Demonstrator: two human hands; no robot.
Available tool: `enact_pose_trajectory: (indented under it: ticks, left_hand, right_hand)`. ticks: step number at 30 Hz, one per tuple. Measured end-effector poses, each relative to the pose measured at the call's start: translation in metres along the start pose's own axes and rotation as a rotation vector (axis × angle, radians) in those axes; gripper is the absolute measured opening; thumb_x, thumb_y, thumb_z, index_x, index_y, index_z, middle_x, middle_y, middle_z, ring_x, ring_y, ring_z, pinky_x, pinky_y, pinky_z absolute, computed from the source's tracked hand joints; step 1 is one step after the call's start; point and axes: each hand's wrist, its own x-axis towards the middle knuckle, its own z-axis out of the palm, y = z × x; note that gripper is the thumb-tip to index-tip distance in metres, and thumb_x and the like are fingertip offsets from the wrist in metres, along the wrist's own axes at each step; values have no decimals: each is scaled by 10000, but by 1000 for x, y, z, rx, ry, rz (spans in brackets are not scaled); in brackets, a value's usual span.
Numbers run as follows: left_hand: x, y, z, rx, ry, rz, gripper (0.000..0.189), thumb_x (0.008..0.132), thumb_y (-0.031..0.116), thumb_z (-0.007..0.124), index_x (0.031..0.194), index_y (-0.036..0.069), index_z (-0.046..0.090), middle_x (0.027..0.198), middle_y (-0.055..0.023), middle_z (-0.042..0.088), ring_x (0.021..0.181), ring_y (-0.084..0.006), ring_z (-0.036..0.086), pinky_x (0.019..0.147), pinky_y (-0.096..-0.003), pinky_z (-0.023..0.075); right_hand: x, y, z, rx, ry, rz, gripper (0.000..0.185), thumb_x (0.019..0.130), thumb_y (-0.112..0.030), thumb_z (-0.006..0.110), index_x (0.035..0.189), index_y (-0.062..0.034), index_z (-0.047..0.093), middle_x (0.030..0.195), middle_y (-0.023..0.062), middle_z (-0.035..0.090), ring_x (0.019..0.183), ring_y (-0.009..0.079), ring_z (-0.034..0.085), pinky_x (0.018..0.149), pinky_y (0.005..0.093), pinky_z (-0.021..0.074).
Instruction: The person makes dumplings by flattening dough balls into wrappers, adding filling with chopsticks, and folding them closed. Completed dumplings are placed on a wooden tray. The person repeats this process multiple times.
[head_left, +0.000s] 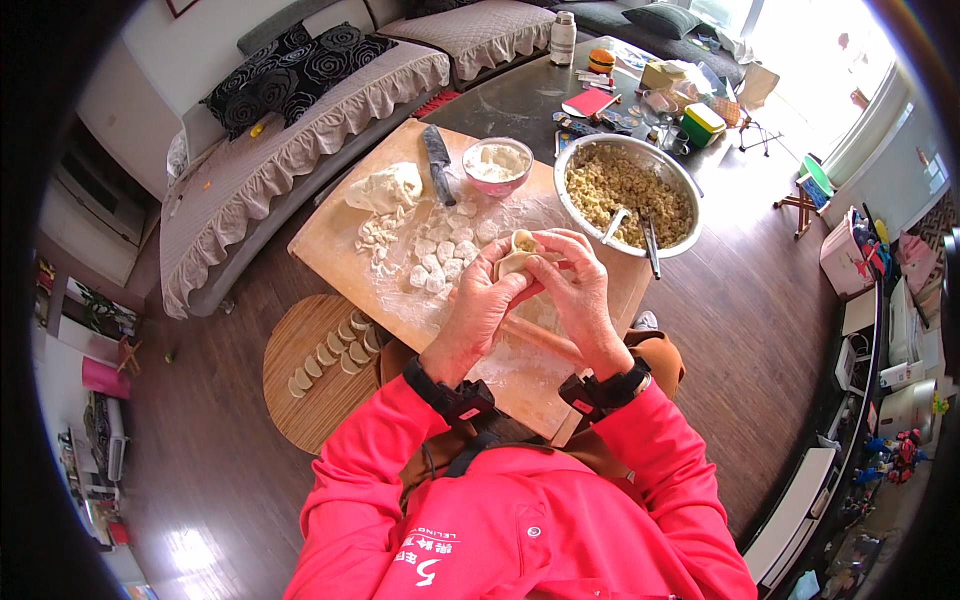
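Note:
Between my left hand and my right hand is a dumpling, its dough wrapper partly folded with filling showing at the top. Fingers of both hands pinch its edges. Beneath them a rolling pin lies on the floured wooden board. Small floured dough pieces are spread left of my hands, beside thin dough scraps and a large lump of dough. At the right stands a metal basin of filling, with a spoon and another utensil in it.
A cleaver-like knife and a bowl of flour rest at the board's far side. Several finished dumplings lie on a round wooden tray at lower left. Behind, a dark table holds a bottle and clutter. A sofa runs along the left.

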Motion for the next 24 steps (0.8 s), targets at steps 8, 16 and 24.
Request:
enact_pose_trajectory:
  ticks: [8,16,24]
  left_hand:
    - [-1,-2,1,67,-3,28,499,913,-69,538,1393,-14,411,1315,-89,481,1137,-150,551,944,-295,542]
    - [-3,-3,1,97,-20,55,529,906,-69,555,1406,-1,396,1333,-91,446,1171,-158,522,939,-301,541]
    - [-2,-1,-2,127,-60,41,500,906,-83,529,1385,7,419,1266,-82,513,1122,-150,563,928,-293,543]
  right_hand:
    - [-4,-4,5,-169,98,-169,175,795,-40,732,968,-66,722,1038,88,665,938,223,648,791,321,499]
    - [-1,-1,5,-439,135,-354,129,754,-100,742,879,-92,714,1009,63,681,932,257,644,835,366,460]
    - [-4,0,5,-354,128,-290,164,719,-84,761,864,-95,685,1035,64,679,963,263,643,844,378,458]
